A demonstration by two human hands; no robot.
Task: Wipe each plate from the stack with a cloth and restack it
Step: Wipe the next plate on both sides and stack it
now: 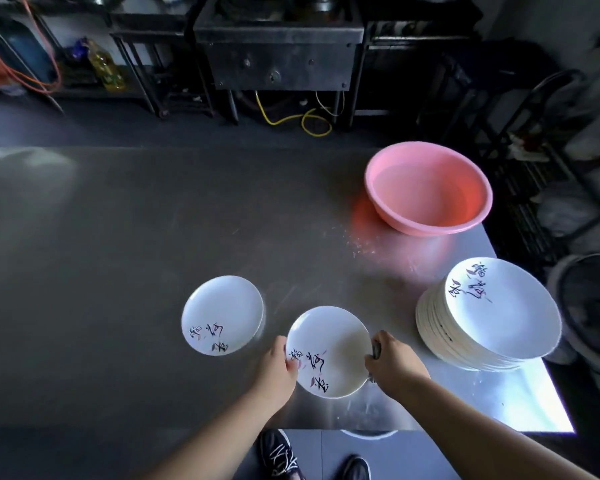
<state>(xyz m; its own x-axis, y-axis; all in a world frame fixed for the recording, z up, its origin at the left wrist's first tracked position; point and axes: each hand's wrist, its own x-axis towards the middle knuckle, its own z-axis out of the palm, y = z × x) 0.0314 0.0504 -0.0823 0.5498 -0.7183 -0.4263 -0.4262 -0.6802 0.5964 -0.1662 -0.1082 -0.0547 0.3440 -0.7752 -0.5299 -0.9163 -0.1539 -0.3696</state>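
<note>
Two hands on my plate (329, 351): left hand (277, 367) pinches its left rim, right hand (392, 362) curled round grey cloth (376, 351) at the right rim; stack (489, 317) further right.

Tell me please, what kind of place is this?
Probably a commercial kitchen: a steel worktable, a heavy metal stove behind it, and a tall stack of plates beside a pink basin.

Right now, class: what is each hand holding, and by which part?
The left hand holds the plate by its left rim. The right hand grips a grey cloth at the plate's right rim.
</note>
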